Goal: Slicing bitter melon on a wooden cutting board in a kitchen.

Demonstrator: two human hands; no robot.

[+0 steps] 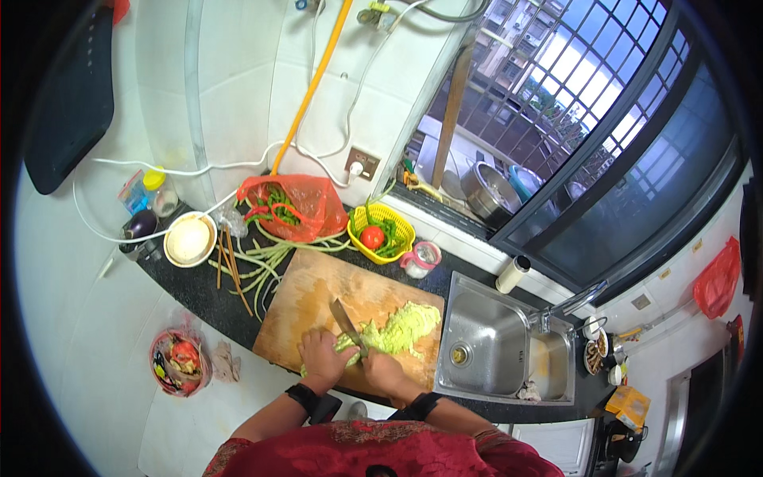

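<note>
On a wooden cutting board (pixel 310 280), my right hand (pixel 384 372) is closed around the handle of a kitchen knife (pixel 344 321), whose blade points up and to the left. My left hand (pixel 322 358) presses on an uncut piece of pale green leafy vegetable (pixel 347 346), probably cabbage, just left of the blade. To the right of the knife, a long heap of cut leaves (pixel 411 327) reaches towards the board's right edge. My left palm and fingers hide part of the piece beneath them.
A double-basin steel sink (pixel 486 334) adjoins the board. Behind it stand a yellow basket (pixel 381 256) with a tomato and green peppers, a lidded jar (pixel 421 260) and a red plastic bag (pixel 316 208). Long beans (pixel 271 256), wooden chopsticks (pixel 229 268) and a bowl (pixel 191 238) lie left.
</note>
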